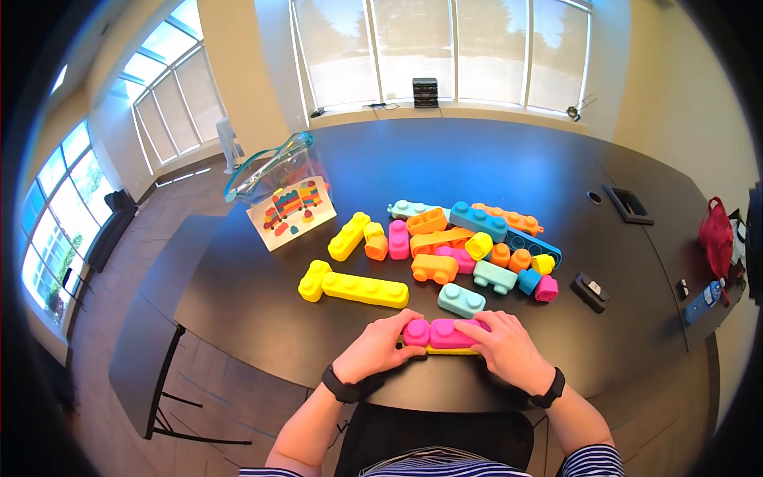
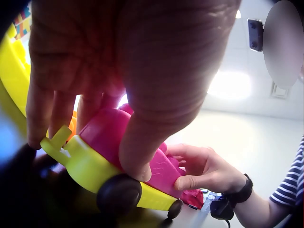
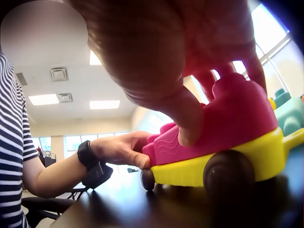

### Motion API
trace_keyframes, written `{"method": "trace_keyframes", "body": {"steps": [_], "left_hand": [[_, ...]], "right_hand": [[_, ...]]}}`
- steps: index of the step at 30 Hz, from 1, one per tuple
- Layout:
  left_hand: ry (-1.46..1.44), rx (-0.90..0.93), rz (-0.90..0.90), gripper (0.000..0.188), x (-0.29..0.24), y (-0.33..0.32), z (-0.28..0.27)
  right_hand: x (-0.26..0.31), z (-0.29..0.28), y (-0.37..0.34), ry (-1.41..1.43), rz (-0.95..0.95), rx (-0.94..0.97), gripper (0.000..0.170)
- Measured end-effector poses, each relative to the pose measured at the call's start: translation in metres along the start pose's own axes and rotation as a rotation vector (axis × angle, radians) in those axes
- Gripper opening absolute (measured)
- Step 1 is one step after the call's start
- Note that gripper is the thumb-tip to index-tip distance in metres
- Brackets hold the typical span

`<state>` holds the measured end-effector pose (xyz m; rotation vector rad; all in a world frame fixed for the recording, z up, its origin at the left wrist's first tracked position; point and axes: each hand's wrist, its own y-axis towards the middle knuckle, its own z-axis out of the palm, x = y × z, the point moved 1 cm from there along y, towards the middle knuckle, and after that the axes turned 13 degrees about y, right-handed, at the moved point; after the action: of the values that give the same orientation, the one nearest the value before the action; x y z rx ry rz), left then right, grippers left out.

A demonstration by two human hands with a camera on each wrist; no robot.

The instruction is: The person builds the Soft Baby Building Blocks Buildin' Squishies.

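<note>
A yellow toy car base (image 1: 453, 350) with dark wheels (image 2: 118, 194) sits on the dark table near the front edge. On top of it are a small pink building block (image 1: 416, 332) and a longer pink building block (image 1: 449, 335). My left hand (image 1: 373, 346) grips the small block's end, thumb on the near side and fingers on the far side. At the other end, my right hand (image 1: 513, 350) holds the longer block between thumb and fingers. A yellow hook (image 2: 59, 145) sticks out of the base under the left fingers.
Beyond the hands lie a pale teal block (image 1: 461, 300), a long yellow block (image 1: 366, 290) and a pile of mixed blocks (image 1: 437, 240). A clear bag (image 1: 274, 171) with a picture card (image 1: 294, 213) stands behind. To the right are a black device (image 1: 590, 292) and a water bottle (image 1: 705, 302).
</note>
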<state>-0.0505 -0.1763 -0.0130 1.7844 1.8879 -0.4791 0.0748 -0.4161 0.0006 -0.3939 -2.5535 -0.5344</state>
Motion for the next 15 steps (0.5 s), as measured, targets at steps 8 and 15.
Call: {"method": "trace_keyframes", "body": {"steps": [8,15], "left_hand": [[0.009,-0.013,-0.004,0.059,0.000,0.000,0.000],[0.007,-0.008,-0.010,0.059,0.003,0.000,0.000]], "right_hand": [[-0.010,0.021,-0.008,-0.108,-0.076,-0.053,0.062],[0.001,0.006,-0.004,-0.118,-0.044,0.026,0.078]]}}
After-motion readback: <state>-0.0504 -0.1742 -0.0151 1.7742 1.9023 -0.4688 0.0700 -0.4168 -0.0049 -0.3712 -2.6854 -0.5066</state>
